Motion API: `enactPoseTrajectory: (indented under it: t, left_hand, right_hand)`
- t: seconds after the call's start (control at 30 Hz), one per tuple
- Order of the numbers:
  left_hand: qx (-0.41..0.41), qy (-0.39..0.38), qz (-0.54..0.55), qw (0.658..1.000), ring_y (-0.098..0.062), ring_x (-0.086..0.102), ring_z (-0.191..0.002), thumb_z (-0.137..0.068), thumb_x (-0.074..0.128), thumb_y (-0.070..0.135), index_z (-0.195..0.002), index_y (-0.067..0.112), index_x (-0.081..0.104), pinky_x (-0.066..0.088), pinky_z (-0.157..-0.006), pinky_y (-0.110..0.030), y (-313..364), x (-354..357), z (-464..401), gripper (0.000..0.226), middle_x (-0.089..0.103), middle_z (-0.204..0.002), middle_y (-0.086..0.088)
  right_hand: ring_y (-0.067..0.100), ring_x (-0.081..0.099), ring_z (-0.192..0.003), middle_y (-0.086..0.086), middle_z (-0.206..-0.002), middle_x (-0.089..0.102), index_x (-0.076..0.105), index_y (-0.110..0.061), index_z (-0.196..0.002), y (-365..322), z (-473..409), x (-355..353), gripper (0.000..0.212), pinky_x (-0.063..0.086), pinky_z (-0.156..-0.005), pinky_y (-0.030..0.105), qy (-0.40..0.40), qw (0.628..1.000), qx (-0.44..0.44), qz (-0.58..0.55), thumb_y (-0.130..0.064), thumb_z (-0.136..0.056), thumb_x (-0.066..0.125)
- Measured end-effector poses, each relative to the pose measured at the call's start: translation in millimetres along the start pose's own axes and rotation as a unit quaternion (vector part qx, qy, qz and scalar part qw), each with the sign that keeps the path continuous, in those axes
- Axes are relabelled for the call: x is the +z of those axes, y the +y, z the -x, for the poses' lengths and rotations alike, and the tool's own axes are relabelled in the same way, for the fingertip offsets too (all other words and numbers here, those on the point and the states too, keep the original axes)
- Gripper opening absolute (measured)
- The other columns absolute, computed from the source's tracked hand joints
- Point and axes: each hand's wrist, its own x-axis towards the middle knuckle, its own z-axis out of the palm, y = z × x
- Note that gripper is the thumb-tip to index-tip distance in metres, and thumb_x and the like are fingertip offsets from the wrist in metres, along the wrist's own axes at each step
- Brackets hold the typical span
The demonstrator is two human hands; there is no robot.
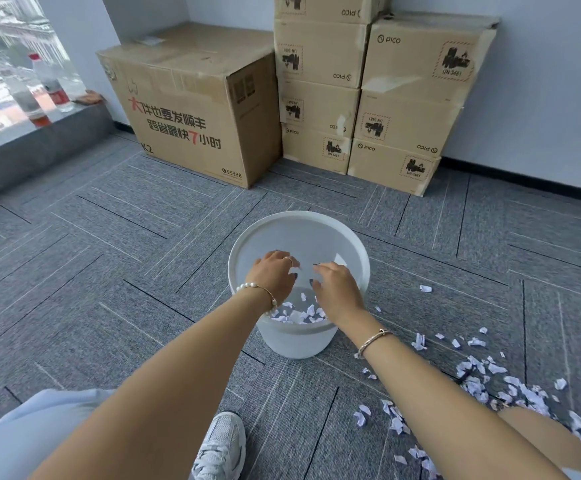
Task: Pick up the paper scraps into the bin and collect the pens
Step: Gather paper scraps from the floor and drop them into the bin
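Note:
A white round bin [358,247] stands on the grey carpet in front of me. Several white paper scraps [297,315] lie at its bottom. Both hands hover over the bin's mouth, close together. My left hand [275,273] has its fingers spread and pointing down, with nothing in it. My right hand [335,289] also hangs with loose, parted fingers and holds nothing I can see. Many more paper scraps [510,389] are scattered on the carpet to the right of the bin, near my right knee. No pens show in this view.
Stacked cardboard boxes [399,98] and one large box [192,105] stand against the far wall. Two bottles [51,83] sit on the window ledge at the left. My white sneaker [221,445] rests on the carpet near the bin.

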Motion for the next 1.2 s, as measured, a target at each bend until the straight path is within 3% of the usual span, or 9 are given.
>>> enactPoseTrajectory:
  t: [0.13, 0.4, 0.63, 0.77, 0.9, 1.03, 1.2]
  left_hand:
    - [0.028, 0.011, -0.066, 0.997, -0.019, 0.026, -0.133, -0.092, 0.042, 0.039, -0.125, 0.024, 0.05, 0.019, -0.108, -0.037, 4, -6, -3, 0.038, 0.038, -0.142, 0.0]
    - [0.079, 0.052, -0.053, 0.994, -0.018, 0.035, -0.127, -0.091, 0.041, 0.042, -0.116, 0.022, 0.056, 0.027, -0.103, -0.036, 39, -22, -3, 0.035, 0.046, -0.134, 0.0]
    - [0.172, 0.056, -0.026, 0.983, -0.02, 0.041, -0.121, -0.093, 0.037, 0.044, -0.108, 0.017, 0.06, 0.034, -0.098, -0.036, 110, -34, -21, 0.039, 0.052, -0.128, -0.002]
    - [0.234, 0.025, -0.021, 0.972, -0.022, 0.04, -0.121, -0.093, 0.036, 0.044, -0.11, 0.018, 0.059, 0.034, -0.098, -0.036, 161, -23, -35, 0.039, 0.05, -0.13, -0.003]
    - [0.326, -0.017, -0.04, 0.944, -0.021, 0.038, -0.123, -0.093, 0.034, 0.045, -0.115, 0.018, 0.056, 0.033, -0.1, -0.036, 207, 9, -48, 0.042, 0.047, -0.134, -0.003]
    - [0.42, -0.062, -0.114, 0.898, -0.017, 0.029, -0.131, -0.094, 0.031, 0.046, -0.126, 0.021, 0.048, 0.024, -0.107, -0.034, 237, 70, -65, 0.044, 0.038, -0.141, 0.001]
    - [0.439, -0.128, -0.127, 0.88, -0.02, 0.023, -0.134, -0.094, 0.033, 0.044, -0.131, 0.02, 0.041, 0.02, -0.109, -0.035, 243, 167, -72, 0.045, 0.032, -0.145, -0.001]
  right_hand:
    - [0.024, 0.045, -0.113, 0.009, -0.122, 0.055, 0.052, -0.007, -0.122, 2, -7, -20, 0.033, 0.039, -0.094, 0.034, 0.031, 0.999, -0.02, 0.022, -0.02, -0.093, 0.044]
    - [0.022, 0.043, -0.115, 0.005, -0.123, 0.055, 0.055, -0.011, -0.119, 28, 1, -72, 0.031, 0.037, -0.093, 0.034, 0.023, 0.998, -0.018, 0.047, -0.022, -0.092, 0.046]
    - [0.021, 0.044, -0.114, 0.002, -0.118, 0.055, 0.058, -0.014, -0.111, 78, 25, -135, 0.024, 0.039, -0.092, 0.034, 0.017, 0.998, 0.035, 0.052, -0.023, -0.092, 0.047]
    - [0.021, 0.049, -0.106, 0.003, -0.111, 0.057, 0.062, -0.015, -0.105, 129, 57, -161, 0.021, 0.043, -0.084, 0.033, 0.002, 0.993, 0.098, 0.058, -0.023, -0.09, 0.049]
    - [0.025, 0.059, -0.09, 0.005, -0.101, 0.063, 0.065, -0.014, -0.1, 182, 99, -168, 0.018, 0.049, -0.081, 0.043, -0.03, 0.983, 0.176, 0.048, -0.021, -0.087, 0.055]
    - [0.019, 0.062, -0.091, 0.0, -0.103, 0.066, 0.066, -0.017, -0.1, 238, 142, -143, 0.017, 0.05, -0.085, 0.038, -0.052, 0.959, 0.28, -0.004, -0.02, -0.086, 0.057]
    - [0.019, 0.059, -0.1, 0.004, -0.109, 0.064, 0.064, -0.013, -0.104, 279, 184, -75, 0.02, 0.048, -0.087, 0.034, -0.093, 0.919, 0.377, -0.065, -0.019, -0.088, 0.054]
